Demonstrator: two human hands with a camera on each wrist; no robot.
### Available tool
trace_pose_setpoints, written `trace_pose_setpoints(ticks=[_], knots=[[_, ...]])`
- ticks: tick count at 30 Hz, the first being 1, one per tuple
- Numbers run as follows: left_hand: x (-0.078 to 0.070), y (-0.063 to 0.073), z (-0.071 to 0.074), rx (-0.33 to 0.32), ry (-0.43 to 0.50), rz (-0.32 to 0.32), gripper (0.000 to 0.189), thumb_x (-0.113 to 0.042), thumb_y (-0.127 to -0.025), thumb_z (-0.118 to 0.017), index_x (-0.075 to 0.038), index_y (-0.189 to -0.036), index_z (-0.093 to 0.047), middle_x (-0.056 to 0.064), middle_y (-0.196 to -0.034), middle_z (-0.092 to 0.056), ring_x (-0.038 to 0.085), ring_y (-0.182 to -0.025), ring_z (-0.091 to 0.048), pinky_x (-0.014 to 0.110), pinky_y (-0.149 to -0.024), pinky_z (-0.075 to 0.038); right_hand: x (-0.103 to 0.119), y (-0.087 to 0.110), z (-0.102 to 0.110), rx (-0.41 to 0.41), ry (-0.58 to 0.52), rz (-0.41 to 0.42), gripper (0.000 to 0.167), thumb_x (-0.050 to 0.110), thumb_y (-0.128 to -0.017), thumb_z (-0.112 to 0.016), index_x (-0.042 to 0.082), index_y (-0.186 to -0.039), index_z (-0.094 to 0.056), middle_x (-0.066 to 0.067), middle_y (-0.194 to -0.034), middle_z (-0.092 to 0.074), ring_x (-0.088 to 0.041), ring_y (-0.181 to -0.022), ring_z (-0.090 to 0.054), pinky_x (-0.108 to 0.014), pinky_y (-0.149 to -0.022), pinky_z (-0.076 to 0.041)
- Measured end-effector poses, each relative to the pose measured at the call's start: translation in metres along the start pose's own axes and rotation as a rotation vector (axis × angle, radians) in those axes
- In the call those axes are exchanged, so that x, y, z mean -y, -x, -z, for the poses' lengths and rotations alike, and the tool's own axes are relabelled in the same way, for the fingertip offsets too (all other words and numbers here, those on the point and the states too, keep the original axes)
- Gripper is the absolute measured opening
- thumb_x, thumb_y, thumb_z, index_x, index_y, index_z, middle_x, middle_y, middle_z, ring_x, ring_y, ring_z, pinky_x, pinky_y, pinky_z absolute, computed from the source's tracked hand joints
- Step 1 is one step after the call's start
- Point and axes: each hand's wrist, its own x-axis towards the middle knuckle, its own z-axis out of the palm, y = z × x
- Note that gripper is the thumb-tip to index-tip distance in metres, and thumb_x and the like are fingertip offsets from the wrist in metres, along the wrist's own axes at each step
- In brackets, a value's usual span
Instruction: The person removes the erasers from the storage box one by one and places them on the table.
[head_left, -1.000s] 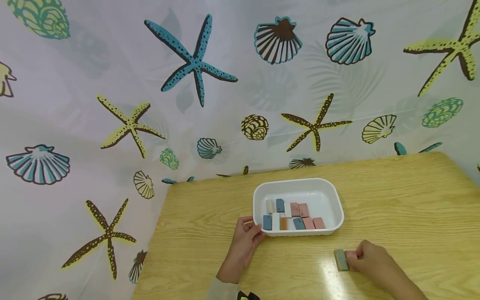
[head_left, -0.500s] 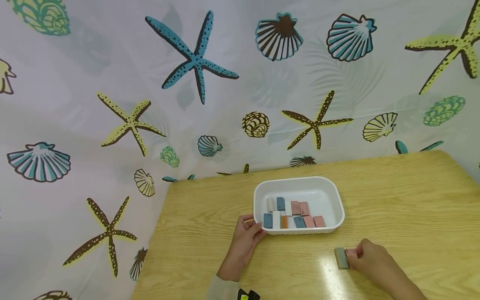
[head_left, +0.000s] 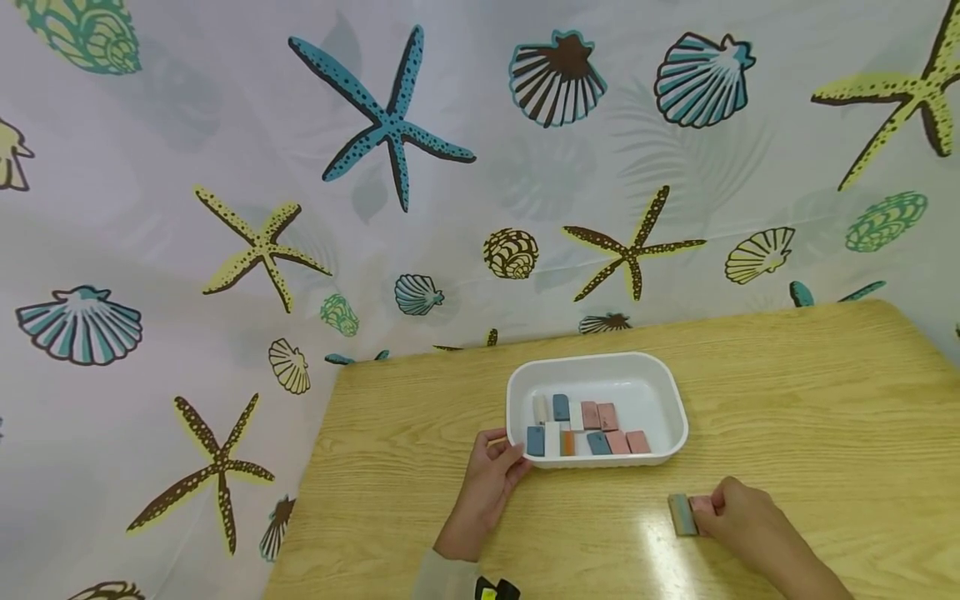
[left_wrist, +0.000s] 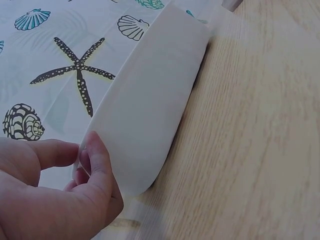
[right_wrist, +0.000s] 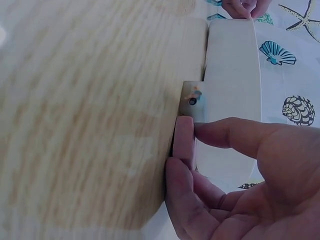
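A white plastic tray (head_left: 645, 408) sits on the table with pink, blue and white block erasers in two rough rows, mostly at its left and front. My left hand (head_left: 487, 487) pinches the tray's near-left corner at the rim; the left wrist view shows thumb and fingers on that rim (left_wrist: 97, 117). In front of the tray, on the table, my right hand (head_left: 746, 525) pinches a pink eraser (right_wrist: 184, 140) between thumb and fingers. Right beside it on the left lies a tan eraser with a grey-blue stripe (head_left: 683, 515), bearing a small printed figure in the right wrist view.
The wood-grain table (head_left: 810, 400) extends on both sides of the tray. Behind and to the left hangs a white cloth (head_left: 465, 192) printed with starfish and shells. A black and yellow piece (head_left: 495, 590) shows at my left wrist.
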Motion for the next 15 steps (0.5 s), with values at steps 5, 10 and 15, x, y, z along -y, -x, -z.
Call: trace_pose_setpoints(ticks=[5,10,15], knots=[[0.000,0.000,0.001,0.007,0.000,-0.018,0.043,-0.001,-0.090,-0.058,0.004,-0.124,-0.033,0.011,-0.095,-0.048,0.019,-0.080,-0.058,0.027,-0.075,-0.053,-0.001,0.003,0.003,0.000,0.019,0.039,0.052,0.042,-0.090,-0.058,-0.008,-0.099,-0.053,-0.010,-0.088,-0.061,-0.019,-0.074,-0.056,-0.035,-0.060,-0.050],[0.000,0.002,0.001,0.002,-0.011,-0.013,0.044,-0.002,-0.090,-0.058,0.004,-0.125,-0.033,0.011,-0.096,-0.048,0.020,-0.081,-0.058,0.028,-0.076,-0.053,0.004,0.007,0.009,-0.099,0.033,0.102,0.044,0.031,-0.091,-0.059,-0.010,-0.105,-0.054,-0.010,-0.090,-0.060,-0.023,-0.079,-0.059,-0.039,-0.064,-0.053],[-0.002,0.002,0.001,0.010,-0.010,-0.019,0.043,-0.003,-0.090,-0.059,0.003,-0.125,-0.034,0.011,-0.095,-0.048,0.019,-0.081,-0.058,0.028,-0.076,-0.053,0.017,0.008,0.019,-0.262,-0.011,0.210,0.033,0.021,-0.092,-0.058,-0.006,-0.110,-0.056,-0.008,-0.091,-0.061,-0.026,-0.082,-0.061,-0.038,-0.066,-0.054]])
